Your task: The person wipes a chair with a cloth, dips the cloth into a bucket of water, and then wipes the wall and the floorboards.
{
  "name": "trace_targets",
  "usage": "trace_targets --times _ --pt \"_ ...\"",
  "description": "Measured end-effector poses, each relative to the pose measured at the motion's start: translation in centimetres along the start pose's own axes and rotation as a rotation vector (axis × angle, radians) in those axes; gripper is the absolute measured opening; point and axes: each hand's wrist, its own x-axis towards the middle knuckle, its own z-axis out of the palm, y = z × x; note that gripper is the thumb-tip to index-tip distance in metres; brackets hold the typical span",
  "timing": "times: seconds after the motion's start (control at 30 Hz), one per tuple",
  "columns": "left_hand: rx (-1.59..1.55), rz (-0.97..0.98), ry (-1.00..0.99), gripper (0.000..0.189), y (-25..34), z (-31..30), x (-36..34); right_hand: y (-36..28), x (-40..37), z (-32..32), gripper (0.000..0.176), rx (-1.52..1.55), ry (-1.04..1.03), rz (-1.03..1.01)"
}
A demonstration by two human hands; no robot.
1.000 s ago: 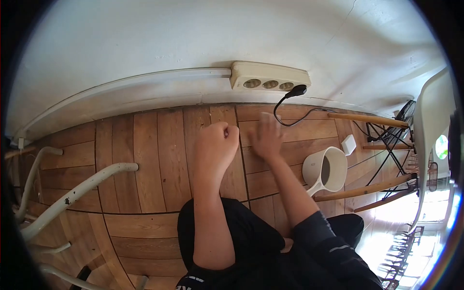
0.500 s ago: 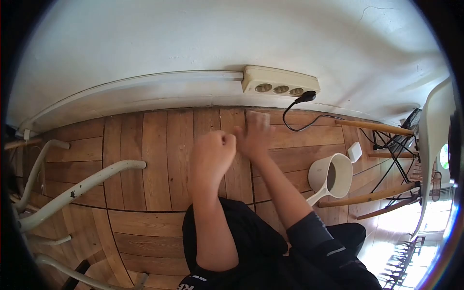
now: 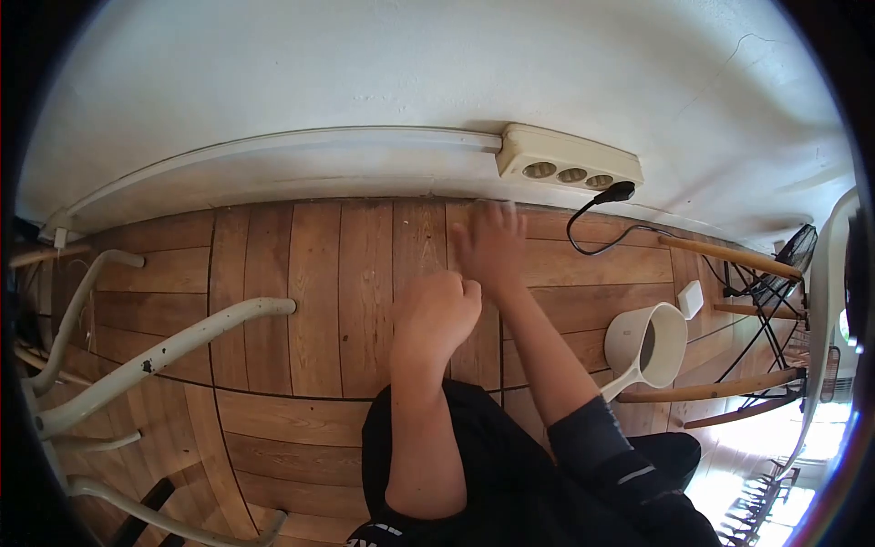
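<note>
A: What are the hands doing?

B: The right hand [image 3: 492, 244] lies flat on the floor [image 3: 337, 273], fingers stretched out and a little apart, pointing at the wall. It sits just below and left of the strip [image 3: 567, 164]. It is blurred, so I cannot tell if anything is under the palm.

A: And the left hand?

B: The left hand [image 3: 439, 314] is balled in a tight fist, farther from the strip than the right one, just beside the right wrist. Whether it grips something, I cannot tell.

A: What is plugged in?

B: One black plug [image 3: 618, 191] sits in the strip's right end. Its cable [image 3: 583, 239] loops down from there onto the planks.

A: Anything else near?

B: A white jug [image 3: 645, 342] stands below the strip and a bit to its right, mouth turned to the camera, handle toward the person's knee. A small white box [image 3: 690, 299] lies just beside the jug, on the side toward the strip. Far left of the strip, white tube legs [image 3: 173, 346] cross the floor.
</note>
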Motion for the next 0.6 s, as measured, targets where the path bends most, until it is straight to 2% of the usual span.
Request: trace_targets --times 0.07,0.13,0.23,0.4,0.47,0.6 --pt "0.006 0.029 0.023 0.035 0.1 0.6 0.4 -2.4 0.9 0.3 0.059 0.011 -0.009 0.013" --pt "0.013 0.047 0.034 0.035 0.2 1.1 0.6 -3.8 1.0 0.9 0.055 0.142 -0.017 -0.171" --pt "0.031 0.037 -0.006 0.035 0.1 0.8 0.6 -2.1 0.9 0.9 0.050 0.278 -0.006 -0.152" --pt "0.033 -0.036 -0.053 0.036 0.0 -0.2 0.1 5.5 -0.9 1.0 0.044 0.108 0.137 -0.057" --pt "0.007 -0.009 -0.031 0.036 0.0 0.1 -0.1 6.2 -1.2 0.1 0.043 0.054 0.099 0.117" --pt "0.027 0.021 -0.023 0.035 0.5 0.6 0.3 1.1 0.5 1.9 0.046 0.036 0.041 -0.019"
